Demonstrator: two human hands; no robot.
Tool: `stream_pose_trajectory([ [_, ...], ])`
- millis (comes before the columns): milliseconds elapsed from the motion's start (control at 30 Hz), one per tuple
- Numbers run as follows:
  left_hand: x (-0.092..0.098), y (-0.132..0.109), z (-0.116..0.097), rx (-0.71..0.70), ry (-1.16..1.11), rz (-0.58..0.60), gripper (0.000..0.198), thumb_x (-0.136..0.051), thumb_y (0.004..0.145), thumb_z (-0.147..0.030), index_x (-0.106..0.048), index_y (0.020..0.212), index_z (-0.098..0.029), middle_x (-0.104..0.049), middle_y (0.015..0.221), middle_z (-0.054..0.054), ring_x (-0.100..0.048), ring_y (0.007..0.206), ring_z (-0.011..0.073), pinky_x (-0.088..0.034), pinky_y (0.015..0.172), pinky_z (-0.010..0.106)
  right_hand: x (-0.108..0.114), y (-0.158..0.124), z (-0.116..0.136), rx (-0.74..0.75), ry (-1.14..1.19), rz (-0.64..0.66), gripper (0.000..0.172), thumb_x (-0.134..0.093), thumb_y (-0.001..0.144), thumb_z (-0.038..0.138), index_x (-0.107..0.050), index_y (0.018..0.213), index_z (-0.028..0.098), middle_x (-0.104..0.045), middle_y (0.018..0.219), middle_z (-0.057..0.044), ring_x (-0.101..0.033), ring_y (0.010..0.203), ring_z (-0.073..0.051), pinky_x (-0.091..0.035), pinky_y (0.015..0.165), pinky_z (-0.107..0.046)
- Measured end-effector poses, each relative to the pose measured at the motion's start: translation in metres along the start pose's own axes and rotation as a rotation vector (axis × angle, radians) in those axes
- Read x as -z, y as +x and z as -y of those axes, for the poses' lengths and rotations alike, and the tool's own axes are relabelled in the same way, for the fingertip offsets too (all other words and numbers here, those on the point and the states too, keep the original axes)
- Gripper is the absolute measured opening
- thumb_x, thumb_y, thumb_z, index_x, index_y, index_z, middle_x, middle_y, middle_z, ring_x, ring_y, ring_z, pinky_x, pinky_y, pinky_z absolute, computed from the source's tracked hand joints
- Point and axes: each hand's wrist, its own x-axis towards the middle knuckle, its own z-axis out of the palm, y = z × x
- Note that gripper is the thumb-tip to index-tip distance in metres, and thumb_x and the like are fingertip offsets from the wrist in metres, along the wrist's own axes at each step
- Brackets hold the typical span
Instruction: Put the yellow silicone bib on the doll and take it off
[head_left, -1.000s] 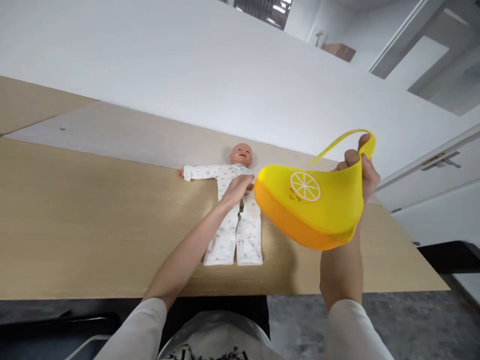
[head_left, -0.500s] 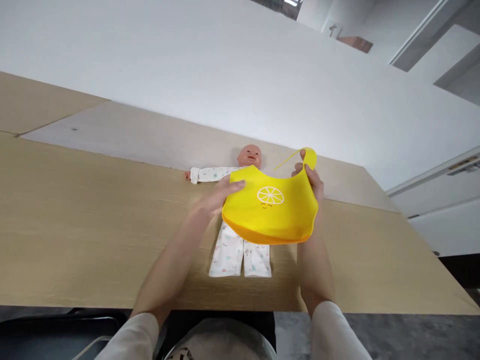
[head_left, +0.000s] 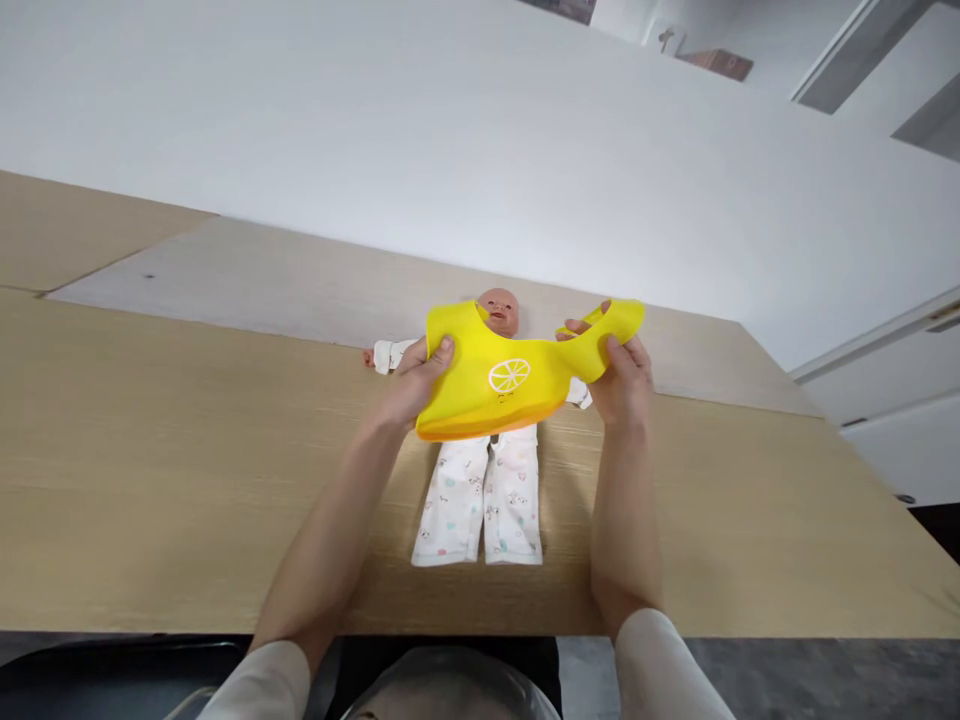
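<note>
Between my hands hangs a yellow bib [head_left: 472, 360] with a white lemon-slice print and an orange lower pocket. My left hand [head_left: 421, 375] grips its left edge, thumb on the front. My right hand [head_left: 626, 375] pinches the right neck strap, which bends up and outward. Behind the bib a baby doll [head_left: 499, 310] lies on its back on the table, head away from me. It wears white patterned clothes [head_left: 450, 500]. The bib hides most of the doll's torso; its head, one hand, part of the sleeves and the trouser legs show.
The wooden table [head_left: 187, 470] spreads to both sides, with a pale strip [head_left: 300, 280] along its back. A white panel [head_left: 375, 130] rises behind it. At the lower left is a black chair [head_left: 112, 675], below the table's front edge.
Both hands have drawn the bib up and to the left, tilting it flatter. The right strap is now stretched out to the side. More of the doll's trousers shows, and part of its other sleeve appears.
</note>
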Motion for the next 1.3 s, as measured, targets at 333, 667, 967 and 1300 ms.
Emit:
stream_pose_trajectory([
  [333, -0.009, 0.018, -0.022, -0.108, 0.115, 0.011, 0.040, -0.067, 0.083, -0.052, -0.066, 0.107, -0.020, -0.071, 0.099, 0.007, -0.070, 0.094, 0.0253, -0.060, 0.072, 0.030, -0.011, 0.017, 0.006, 0.112, -0.169, -0.162, 0.039, -0.064, 0.087, 0.051, -0.063, 0.116, 0.025, -0.068, 0.111, -0.004, -0.069, 0.081, -0.015, -0.059, 0.068, -0.028],
  [667, 0.010, 0.111, 0.013, 0.222, -0.034, -0.010, 0.028, -0.066, 0.079, -0.026, -0.067, 0.106, -0.016, -0.075, 0.102, 0.008, -0.073, 0.088, 0.0233, -0.060, 0.077, 0.033, 0.026, 0.116, -0.104, -0.180, -0.251, -0.202, 0.027, -0.058, 0.081, 0.036, -0.063, 0.092, 0.012, -0.065, 0.081, -0.004, -0.063, 0.071, -0.014, -0.050, 0.063, -0.023],
  [967, 0.043, 0.159, 0.060, 0.448, -0.022, -0.143, 0.029, -0.053, 0.076, -0.009, -0.070, 0.099, -0.013, -0.074, 0.077, 0.005, -0.073, 0.077, 0.0220, -0.058, 0.074, 0.029, 0.036, 0.134, -0.169, -0.376, -0.601, -0.280, 0.013, -0.047, 0.077, 0.012, -0.052, 0.065, 0.013, -0.046, 0.059, 0.003, -0.042, 0.057, -0.007, -0.029, 0.056, -0.020],
  [1300, 0.045, 0.169, 0.081, 0.526, -0.229, 0.000, 0.021, -0.056, 0.087, -0.032, -0.066, 0.095, -0.015, -0.074, 0.078, 0.007, -0.071, 0.069, 0.0213, -0.059, 0.070, 0.031, 0.028, 0.120, -0.182, -0.615, -0.237, -0.255, 0.018, -0.058, 0.073, 0.018, -0.061, 0.090, 0.014, -0.066, 0.078, -0.001, -0.061, 0.065, -0.014, -0.045, 0.056, -0.022],
])
